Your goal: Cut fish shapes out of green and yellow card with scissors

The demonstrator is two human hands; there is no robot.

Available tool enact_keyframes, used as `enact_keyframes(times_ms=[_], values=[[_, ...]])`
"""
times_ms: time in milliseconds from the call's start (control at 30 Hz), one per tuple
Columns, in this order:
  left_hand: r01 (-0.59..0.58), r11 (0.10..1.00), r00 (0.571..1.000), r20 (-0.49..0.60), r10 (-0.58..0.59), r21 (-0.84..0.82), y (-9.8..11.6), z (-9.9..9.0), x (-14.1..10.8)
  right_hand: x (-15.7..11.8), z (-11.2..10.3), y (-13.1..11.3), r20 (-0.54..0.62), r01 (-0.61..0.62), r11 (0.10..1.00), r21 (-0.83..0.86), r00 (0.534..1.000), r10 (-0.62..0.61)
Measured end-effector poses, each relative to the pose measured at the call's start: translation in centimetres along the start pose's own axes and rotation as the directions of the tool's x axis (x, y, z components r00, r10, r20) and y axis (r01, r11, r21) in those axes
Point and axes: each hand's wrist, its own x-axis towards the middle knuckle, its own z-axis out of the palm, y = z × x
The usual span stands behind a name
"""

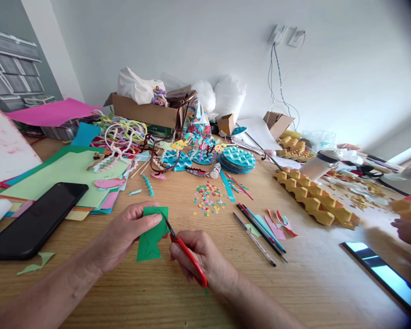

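A green piece of paper [150,244] with a pencil outline hangs from my left hand [132,228], its top pinched between thumb and fingers. The fingers of my right hand [195,256] are wrapped round the handles of red scissors [191,261]. The scissor blades point up and left and lie at the upper right edge of the green paper. A notch shows in the paper's right side. Both hands are above the wooden table [212,306].
A black phone [41,217] and stacked coloured paper [68,178] lie left. Ahead are confetti [208,198] and blue wavy discs [237,160]. Pencils [256,242], a yellow egg carton [311,196] and another phone [383,274] lie right, near another person's hand [409,233].
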Motion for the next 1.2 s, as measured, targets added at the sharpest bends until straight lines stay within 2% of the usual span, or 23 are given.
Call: enact_keyframes(times_ms=[300,767,967,1200], values=[[-0.012,0.999,0.996,-0.09,0.016,0.047,-0.71,-0.19,0.2,0.26,-0.1,0.07,-0.006,0.011,1.0,-0.022,1.0,-0.011],[-0.02,1.0,0.999,-0.036,0.021,0.024,-0.31,0.09,0.17,0.11,-0.08,0.06,-0.017,0.031,0.999,-0.04,0.999,-0.032],[0.005,1.0,0.999,-0.053,-0.003,0.026,-0.61,-0.23,0.03,0.23,-0.09,-0.02,-0.032,0.006,0.999,-0.049,0.999,-0.008],[-0.015,0.997,0.998,-0.065,0.02,0.082,-0.3,0.16,-0.06,0.28,-0.18,-0.09,-0.025,0.001,0.997,-0.074,1.0,-0.003]])
